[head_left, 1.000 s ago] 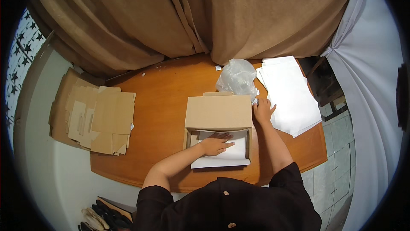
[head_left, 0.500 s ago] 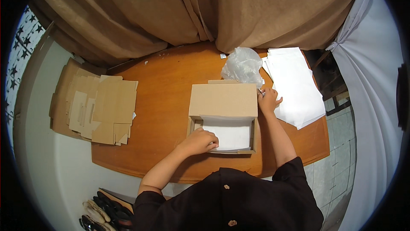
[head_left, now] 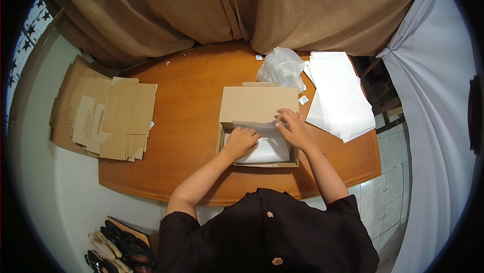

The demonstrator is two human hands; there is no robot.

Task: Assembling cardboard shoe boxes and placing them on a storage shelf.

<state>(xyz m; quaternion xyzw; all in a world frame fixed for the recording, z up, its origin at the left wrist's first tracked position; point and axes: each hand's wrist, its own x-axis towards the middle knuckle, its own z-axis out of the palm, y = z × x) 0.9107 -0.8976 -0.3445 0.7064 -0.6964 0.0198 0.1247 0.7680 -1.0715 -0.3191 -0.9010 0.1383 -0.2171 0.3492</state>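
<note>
An open cardboard box [head_left: 295,159] stands at the table's near middle, its lid [head_left: 259,102] tipped back on the far side. White paper [head_left: 267,151] lines the inside, with a loose flap standing up along the far edge. My left hand [head_left: 242,143] is inside the box at its left, fingers curled closed on the paper. Over the box's far right corner, my right hand [head_left: 294,129] has its thumb and fingertips at the raised paper flap in a pinch. Whatever lies under the paper is hidden. A small white packet [head_left: 303,100] rests beside the lid.
A crumpled clear plastic bag [head_left: 281,68] sits behind the box. White paper sheets [head_left: 340,96] are stacked at the right of the wooden table [head_left: 186,106]. Flattened cardboard boxes [head_left: 108,116] are piled at the left. Shoes [head_left: 121,245] stand below left; brown curtains [head_left: 151,15] hang behind.
My right hand has left the small packet beside the box and come over to the paper. My left hand has moved from the near edge farther into the box. The view has shifted slightly.
</note>
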